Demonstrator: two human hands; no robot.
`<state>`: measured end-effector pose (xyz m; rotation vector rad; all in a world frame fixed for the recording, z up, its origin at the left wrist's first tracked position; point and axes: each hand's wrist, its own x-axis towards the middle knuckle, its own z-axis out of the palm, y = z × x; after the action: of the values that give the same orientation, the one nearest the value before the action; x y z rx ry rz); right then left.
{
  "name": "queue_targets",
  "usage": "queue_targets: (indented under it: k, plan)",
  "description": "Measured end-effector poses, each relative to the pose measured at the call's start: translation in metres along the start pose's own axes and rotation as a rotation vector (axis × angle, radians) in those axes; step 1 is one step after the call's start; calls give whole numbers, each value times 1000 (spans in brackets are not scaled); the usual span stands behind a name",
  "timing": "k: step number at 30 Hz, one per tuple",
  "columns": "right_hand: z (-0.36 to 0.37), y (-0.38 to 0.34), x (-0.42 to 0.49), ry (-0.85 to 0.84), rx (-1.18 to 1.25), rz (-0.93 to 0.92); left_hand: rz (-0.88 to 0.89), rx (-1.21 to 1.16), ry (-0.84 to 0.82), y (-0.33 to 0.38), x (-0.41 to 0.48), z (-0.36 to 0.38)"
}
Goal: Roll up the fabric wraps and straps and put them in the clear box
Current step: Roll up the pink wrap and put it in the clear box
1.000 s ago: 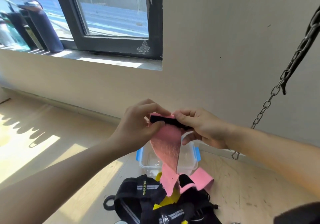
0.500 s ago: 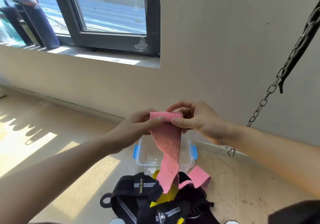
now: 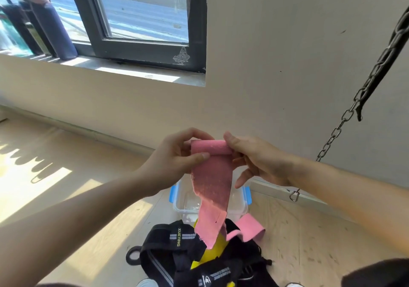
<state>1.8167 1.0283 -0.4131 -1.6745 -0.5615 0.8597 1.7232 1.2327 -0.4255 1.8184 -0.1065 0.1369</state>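
Both hands, left hand point(image 3: 174, 160) and right hand point(image 3: 259, 160), pinched the barely-rolled pink wrap point(image 3: 211, 176); clear box point(image 3: 240, 207) looked empty, black straps point(image 3: 177, 251) untouched.

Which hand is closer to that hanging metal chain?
The right hand. It grips the pink wrap at its right end, with the chain just beyond its wrist. The left hand holds the other end, farther away.

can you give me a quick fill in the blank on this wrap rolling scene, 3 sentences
1. Both hands, left hand and right hand, hold the rolled top of a ____ wrap.
2. The clear box on the floor has ____ latches.
3. The black straps lie ____ the box, nearer the person.

Missing words: pink; blue; outside
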Motion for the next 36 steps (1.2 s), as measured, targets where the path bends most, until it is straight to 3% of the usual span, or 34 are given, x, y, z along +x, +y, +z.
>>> queue_targets:
  k: [6, 11, 15, 20, 25, 30, 32, 36]
  plan:
    - [-1, -2, 1, 41, 10, -119, 42, 74, 28, -3, 3, -4]
    - [-6, -1, -1, 70, -41, -179, -149, 89, -72, -3, 4, -10]
    - [-6, 1, -1, 99, -105, -280, -229, -31, -178, 0, 3, -8]
    - [0, 4, 2, 183, -211, -386, -219, -19, -67, 4, 6, -2]
    - [-3, 3, 1, 117, -184, -246, -156, -7, -34, 4, 4, -4]
    - [-4, 4, 2, -69, 93, 33, -1, -43, 55, 2, 4, -2]
    - [-3, 3, 3, -91, 176, 52, 82, -10, 74, 2, 5, -4]
    - [-1, -1, 2, -59, 118, -6, 147, 110, 53, -1, 3, -9]
